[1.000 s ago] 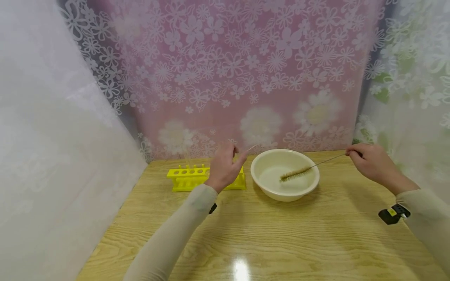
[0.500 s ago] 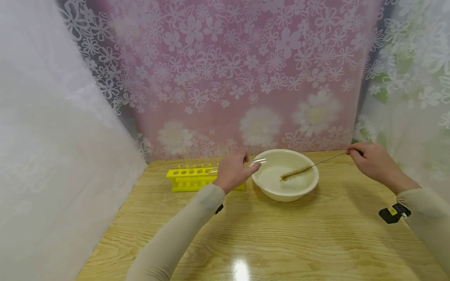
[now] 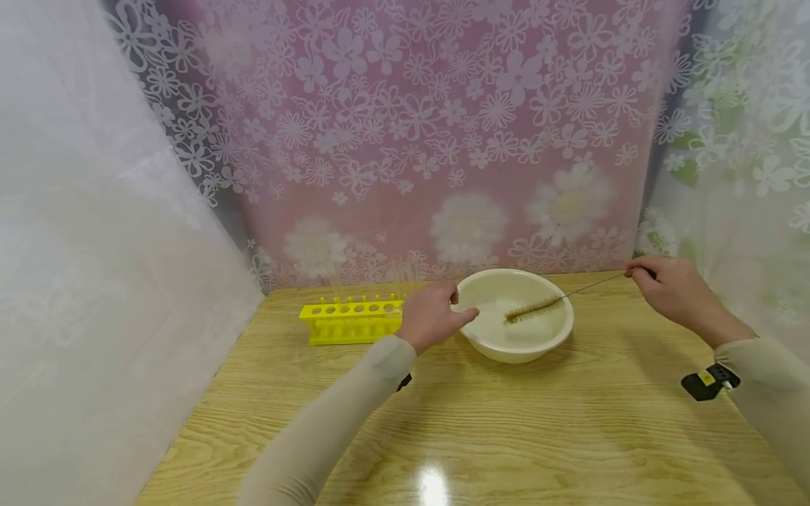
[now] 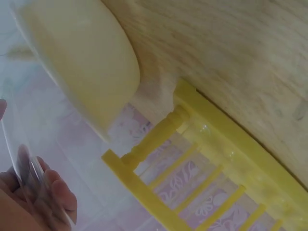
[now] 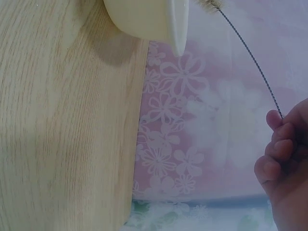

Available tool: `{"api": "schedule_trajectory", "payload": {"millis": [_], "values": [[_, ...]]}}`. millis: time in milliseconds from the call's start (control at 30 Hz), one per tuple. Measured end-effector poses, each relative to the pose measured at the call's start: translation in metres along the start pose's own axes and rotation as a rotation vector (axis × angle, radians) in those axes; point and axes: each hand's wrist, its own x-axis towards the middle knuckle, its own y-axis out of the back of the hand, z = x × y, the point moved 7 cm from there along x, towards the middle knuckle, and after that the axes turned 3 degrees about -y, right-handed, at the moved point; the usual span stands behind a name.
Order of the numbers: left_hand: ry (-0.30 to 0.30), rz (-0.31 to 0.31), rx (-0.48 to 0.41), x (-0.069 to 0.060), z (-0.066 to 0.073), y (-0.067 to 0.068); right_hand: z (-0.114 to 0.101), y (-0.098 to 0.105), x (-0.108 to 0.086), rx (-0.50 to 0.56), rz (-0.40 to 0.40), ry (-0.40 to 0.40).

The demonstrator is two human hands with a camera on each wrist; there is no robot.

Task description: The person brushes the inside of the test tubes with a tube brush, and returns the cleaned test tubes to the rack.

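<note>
My left hand (image 3: pixel 438 315) grips a clear glass test tube (image 4: pixel 43 190) at the bowl's left rim. The tube lies along the curled fingers in the left wrist view and is hard to make out in the head view. My right hand (image 3: pixel 677 292) pinches the twisted wire handle (image 5: pixel 250 54) of a test tube brush (image 3: pixel 533 310). Its tan bristles hang over the inside of the cream bowl (image 3: pixel 514 355), apart from the test tube. Left of the bowl stands a yellow test tube rack (image 3: pixel 354 309), partly hidden by my left hand.
Faint clear test tubes (image 3: pixel 336 280) stand upright at the rack. All of this is on a wood-grain table (image 3: pixel 506 429). A pink flowered curtain (image 3: pixel 405 140) hangs behind, with pale sheets at both sides.
My left hand has moved right and slightly down from over the rack to the bowl's left rim, with the test tube. The right hand and brush have hardly moved.
</note>
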Motion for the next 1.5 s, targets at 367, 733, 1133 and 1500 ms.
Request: {"api": "schedule_trajectory", "payload": {"millis": [367, 733, 1133, 1500], "values": [[0.02, -0.023, -0.057, -0.002, -0.005, -0.015, 0.008, 0.004, -0.003, 0.057, 0.012, -0.052], [0.033, -0.01, -0.038, -0.001, -0.006, -0.019, 0.017, 0.004, -0.004, 0.081, 0.0, -0.11], [0.026, 0.008, -0.056, 0.002, -0.005, -0.022, 0.019, 0.002, -0.005, 0.136, -0.015, -0.146], [0.012, 0.02, -0.046, 0.001, 0.0, -0.021, 0.022, -0.003, -0.004, 0.187, -0.072, -0.161]]}}
